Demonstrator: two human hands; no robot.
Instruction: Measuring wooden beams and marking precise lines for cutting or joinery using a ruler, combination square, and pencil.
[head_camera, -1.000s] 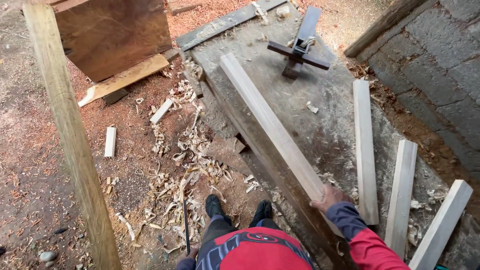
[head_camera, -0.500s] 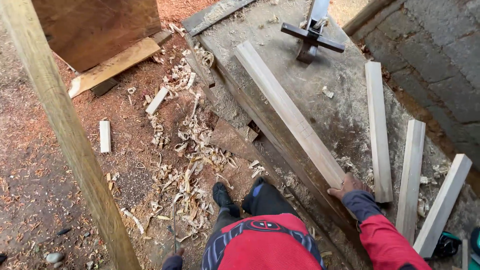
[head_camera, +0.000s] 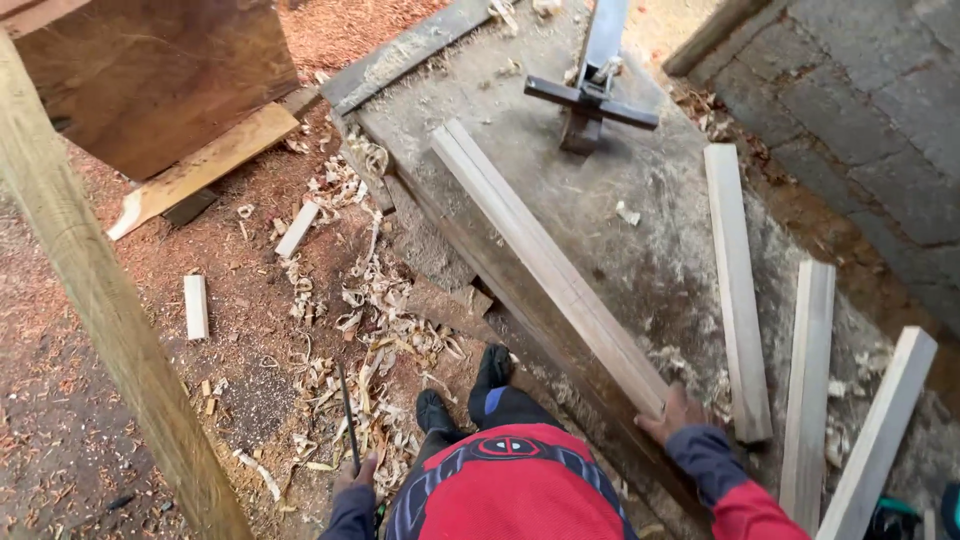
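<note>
lying flat on the workbench (head_camera: 640, 250), long plank (head_camera: 545, 262) runs diagonally away from right hand (head_camera: 672, 416), which grips its near end, fingers curled. left hand (head_camera: 355, 476) closed around thin dark rod (head_camera: 347, 414), shavings (head_camera: 375, 320) just beyond.

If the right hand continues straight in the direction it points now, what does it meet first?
The right hand already rests on the near end of the long wooden plank. Pushed along the plank's line, it would probably reach the dark metal stop on the workbench, though depth is unclear.
</note>
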